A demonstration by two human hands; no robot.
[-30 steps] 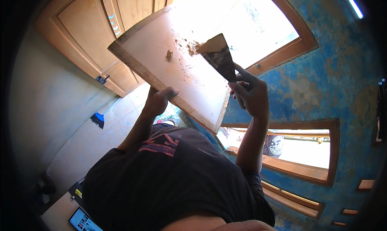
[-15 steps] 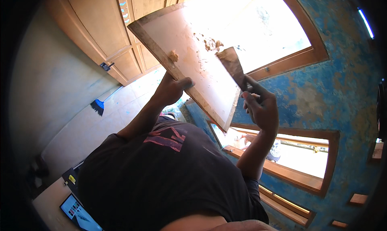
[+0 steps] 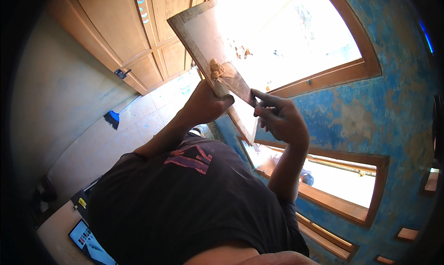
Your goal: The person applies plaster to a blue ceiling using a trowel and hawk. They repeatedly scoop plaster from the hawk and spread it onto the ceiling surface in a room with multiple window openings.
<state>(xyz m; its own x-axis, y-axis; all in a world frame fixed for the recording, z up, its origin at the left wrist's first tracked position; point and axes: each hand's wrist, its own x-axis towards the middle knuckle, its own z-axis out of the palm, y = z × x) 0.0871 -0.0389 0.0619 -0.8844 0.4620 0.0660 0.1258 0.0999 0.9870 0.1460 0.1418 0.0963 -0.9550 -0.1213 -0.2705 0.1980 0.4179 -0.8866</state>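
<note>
the right side is taken up by a blue wall (image 3: 333, 110), blotched with bare grey-brown patches. at upper left a panelled wooden door (image 3: 108, 29) is seen, and at the top a wooden-framed window (image 3: 372, 68) is washed out by daylight. lower in the blue wall, a smaller wooden-framed opening (image 3: 344, 208) is set. the lower middle is filled by a dark t-shirt (image 3: 194, 214) with a faded print, worn by the person. in front of the chest, well above the floor, a pale board (image 3: 203, 29) with a stained border is held up at a slant. at left a blue-headed broom (image 3: 112, 119) is seen on the tiled floor, and at lower left a lit screen (image 3: 91, 242). the board's near edge is gripped by the left hand (image 3: 208, 104), its thumb laid over the upper face. a scraper (image 3: 237, 85) is pinched by the curled fingers of the right hand (image 3: 281, 119); its blade is held over the board, but contact cannot be told. at the blade's far end a tan lump (image 3: 215, 68) is seen by the border, and small tan crumbs (image 3: 241, 51) are scattered beyond.
</note>
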